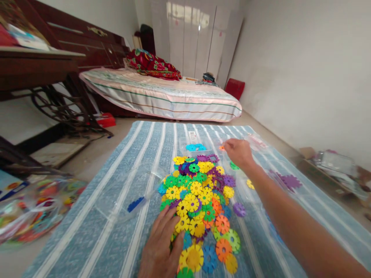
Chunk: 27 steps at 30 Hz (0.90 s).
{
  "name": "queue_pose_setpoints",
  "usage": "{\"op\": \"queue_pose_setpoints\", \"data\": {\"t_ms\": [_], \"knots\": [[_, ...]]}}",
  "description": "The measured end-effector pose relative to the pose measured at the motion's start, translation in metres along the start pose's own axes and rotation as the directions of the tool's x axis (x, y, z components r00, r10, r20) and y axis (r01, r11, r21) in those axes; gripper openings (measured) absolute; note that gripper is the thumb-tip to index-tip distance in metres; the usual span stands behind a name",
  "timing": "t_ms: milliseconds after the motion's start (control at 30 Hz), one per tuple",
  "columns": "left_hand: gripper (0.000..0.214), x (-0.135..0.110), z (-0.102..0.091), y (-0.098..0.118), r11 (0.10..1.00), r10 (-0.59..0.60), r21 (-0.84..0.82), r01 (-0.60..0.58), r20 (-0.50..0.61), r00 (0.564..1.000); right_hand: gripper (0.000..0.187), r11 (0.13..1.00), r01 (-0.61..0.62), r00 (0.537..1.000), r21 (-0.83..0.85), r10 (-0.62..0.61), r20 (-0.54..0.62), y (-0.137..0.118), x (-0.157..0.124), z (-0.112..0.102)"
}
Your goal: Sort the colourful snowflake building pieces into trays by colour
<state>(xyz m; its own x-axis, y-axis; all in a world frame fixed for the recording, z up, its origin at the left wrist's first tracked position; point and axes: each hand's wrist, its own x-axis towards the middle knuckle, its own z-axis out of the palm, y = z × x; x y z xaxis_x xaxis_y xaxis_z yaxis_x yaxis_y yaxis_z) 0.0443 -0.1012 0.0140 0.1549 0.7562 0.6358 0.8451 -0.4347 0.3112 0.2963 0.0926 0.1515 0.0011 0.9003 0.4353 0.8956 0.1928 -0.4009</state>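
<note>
Colour Spills Down a Striped Cloth

Beyond the far edge of a blue striped cloth (136, 154) stands a broad bed (162, 96) — its foot facing the person at work. On the cloth, a heap of notched plastic discs (196, 188) runs from near the far edge toward the near one, loosely piled, perhaps so that any colour can be reached. At the heap's far end sits a clear box (182, 142), its walls seemingly there to keep a few blue discs (191, 147) apart from the mix.

The left hand (162, 241) rests palm down on the heap's left flank, toward the near edge, fingers lightly spread, likely to steady or sift the pieces. The right hand (239, 152) reaches toward the far right corner, fingertips pinched on a small orange piece (222, 148) — a grip that suits something so thin. Right of the heap, a purple disc (239, 209) lies alone.
</note>
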Motion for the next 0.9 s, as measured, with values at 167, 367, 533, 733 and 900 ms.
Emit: {"op": "queue_pose_setpoints", "data": {"t_ms": [167,367,533,733,900], "knots": [[0.025,0.002,-0.001,0.006,1.0,-0.002,-0.003,0.001,-0.006,1.0,0.017,0.956,0.217,0.954,0.198,-0.251,0.167,-0.026,-0.077,0.023],[0.027,0.002,-0.003,0.008,1.0,-0.003,-0.005,0.003,0.009,1.0,0.017,0.882,0.381,0.877,0.279,-0.44,0.193,-0.039,-0.143,0.04],[0.027,0.002,-0.004,0.009,1.0,-0.008,-0.016,0.009,0.027,1.0,0.031,0.925,0.318,0.922,0.207,-0.353,0.16,-0.039,-0.172,0.051],[0.024,0.003,-0.003,0.009,1.0,0.006,-0.024,-0.005,0.022,1.0,0.019,0.892,0.329,0.936,0.31,-0.351,0.015,-0.034,-0.184,0.057],[0.024,0.004,-0.004,0.009,0.999,0.021,-0.035,-0.02,0.034,0.999,0.01,0.859,0.336,0.939,0.386,-0.34,-0.06,-0.03,-0.189,0.054]]}}
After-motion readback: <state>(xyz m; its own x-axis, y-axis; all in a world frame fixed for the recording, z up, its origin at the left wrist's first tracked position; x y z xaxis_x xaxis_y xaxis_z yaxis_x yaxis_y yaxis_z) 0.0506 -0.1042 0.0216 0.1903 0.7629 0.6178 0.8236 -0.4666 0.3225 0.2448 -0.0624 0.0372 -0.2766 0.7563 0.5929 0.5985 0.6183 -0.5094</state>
